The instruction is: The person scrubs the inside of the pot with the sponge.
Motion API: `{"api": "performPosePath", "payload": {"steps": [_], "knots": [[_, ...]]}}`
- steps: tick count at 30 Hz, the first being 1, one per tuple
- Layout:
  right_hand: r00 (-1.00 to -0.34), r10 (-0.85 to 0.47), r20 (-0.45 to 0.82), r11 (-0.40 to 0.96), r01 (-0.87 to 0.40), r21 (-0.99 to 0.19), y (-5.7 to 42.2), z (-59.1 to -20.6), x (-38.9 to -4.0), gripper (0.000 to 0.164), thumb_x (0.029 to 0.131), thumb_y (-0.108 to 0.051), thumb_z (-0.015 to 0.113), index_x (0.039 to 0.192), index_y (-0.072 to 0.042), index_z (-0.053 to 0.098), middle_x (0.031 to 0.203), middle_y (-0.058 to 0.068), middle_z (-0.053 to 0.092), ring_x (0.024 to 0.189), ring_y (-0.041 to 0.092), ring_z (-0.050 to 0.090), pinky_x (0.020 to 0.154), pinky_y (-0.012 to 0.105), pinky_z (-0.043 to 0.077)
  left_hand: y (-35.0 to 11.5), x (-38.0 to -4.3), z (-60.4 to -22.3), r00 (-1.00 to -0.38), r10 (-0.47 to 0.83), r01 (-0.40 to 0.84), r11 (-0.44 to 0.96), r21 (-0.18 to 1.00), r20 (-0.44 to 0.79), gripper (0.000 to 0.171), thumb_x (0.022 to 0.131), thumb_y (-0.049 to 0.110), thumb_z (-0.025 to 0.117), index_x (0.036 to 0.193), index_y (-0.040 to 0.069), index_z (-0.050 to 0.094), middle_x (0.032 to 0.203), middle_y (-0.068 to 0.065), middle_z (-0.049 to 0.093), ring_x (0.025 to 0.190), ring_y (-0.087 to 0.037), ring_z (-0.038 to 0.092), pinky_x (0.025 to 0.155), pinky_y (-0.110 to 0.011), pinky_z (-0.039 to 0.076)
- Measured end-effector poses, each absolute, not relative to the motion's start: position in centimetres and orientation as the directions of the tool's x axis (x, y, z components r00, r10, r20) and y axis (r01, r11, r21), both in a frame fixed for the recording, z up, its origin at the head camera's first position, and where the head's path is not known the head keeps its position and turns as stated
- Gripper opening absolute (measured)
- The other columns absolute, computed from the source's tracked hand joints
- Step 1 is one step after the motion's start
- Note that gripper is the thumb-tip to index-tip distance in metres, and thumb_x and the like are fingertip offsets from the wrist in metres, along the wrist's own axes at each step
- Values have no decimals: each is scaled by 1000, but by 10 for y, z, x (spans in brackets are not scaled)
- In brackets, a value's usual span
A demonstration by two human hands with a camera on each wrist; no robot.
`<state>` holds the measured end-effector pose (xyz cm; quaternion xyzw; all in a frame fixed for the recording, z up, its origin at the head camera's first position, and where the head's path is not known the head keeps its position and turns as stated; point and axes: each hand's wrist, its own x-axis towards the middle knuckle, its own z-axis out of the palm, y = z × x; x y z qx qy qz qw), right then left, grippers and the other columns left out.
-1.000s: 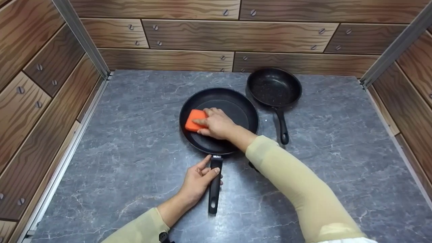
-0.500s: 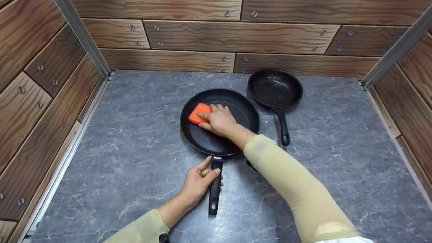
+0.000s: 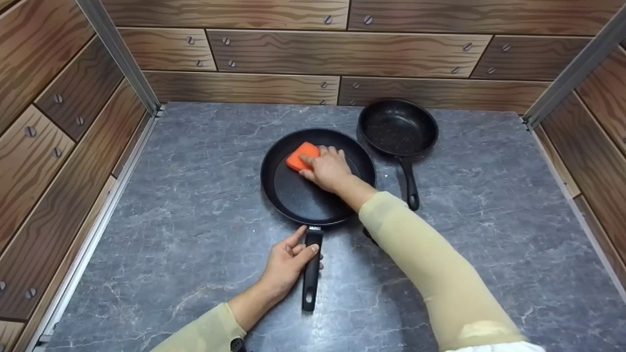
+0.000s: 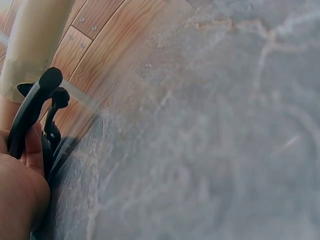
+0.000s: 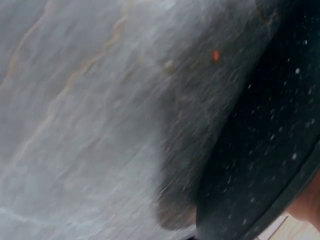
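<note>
A black frying pan [image 3: 303, 200] lies on the grey marbled table, its handle [image 3: 309, 288] pointing toward me. My left hand [image 3: 283, 266] grips that handle near the pan's rim, thumb on top and fingertips showing on the far side. Inside the pan, my right hand [image 3: 331, 170] holds an orange sponge [image 3: 299, 159] against the surface, index finger laid over the top of it. In the left wrist view the pan handle [image 4: 30, 110] rises from the left hand [image 4: 22, 195]. The right wrist view shows mostly the speckled outer wall of the frying pan [image 5: 260, 140].
A smaller black frying pan [image 3: 398, 127] stands at the back right, its handle beside the right forearm. Wood-patterned walls [image 3: 342, 54] enclose the table [image 3: 171, 195] at the back and sides, with metal posts at the rear corners.
My right hand has moved the sponge from the pan's left side up and to the right, toward the far part of the pan. The left hand stays on the handle.
</note>
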<state>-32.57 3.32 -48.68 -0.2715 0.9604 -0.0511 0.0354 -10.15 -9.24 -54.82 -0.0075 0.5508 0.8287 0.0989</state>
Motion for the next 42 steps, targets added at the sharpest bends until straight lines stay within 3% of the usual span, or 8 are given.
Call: {"api": "performPosePath", "payload": {"steps": [13,22,34,42], "knots": [[-873,-484,-62,875,-480,-58,58,-483,-329,57,109,-55,50,160,-31,50,154,32,46,134,50,46,112,65,35,-92,-101,-547,-982,145,-169,-357,919,-124,80,101,5,69,163,-10,22,88,-19,76,68,-19,75,66,-30,63],[-877,-479,-45,878,-479,-15,77,-485,-329,57,108,-54,54,159,-28,53,150,34,49,129,49,48,105,61,39,-92,-101,-547,-982,144,-166,-368,915,-121,80,101,3,68,163,-11,21,86,-16,76,67,-17,74,66,-30,63],[-866,-497,-49,868,-497,-21,95,-482,-324,58,106,-51,60,157,-25,55,146,35,50,132,51,47,108,64,38,-92,-101,-547,-982,145,-163,-349,923,-119,80,101,5,68,163,-12,20,84,-13,75,67,-18,74,66,-30,63],[-856,-514,-59,858,-514,-14,102,-478,-317,59,103,-51,66,156,-26,56,138,32,55,125,48,50,104,61,39,-92,-101,-547,-983,143,-163,-359,919,-119,80,101,3,68,163,-12,20,84,-13,75,66,-17,74,66,-30,63]]}}
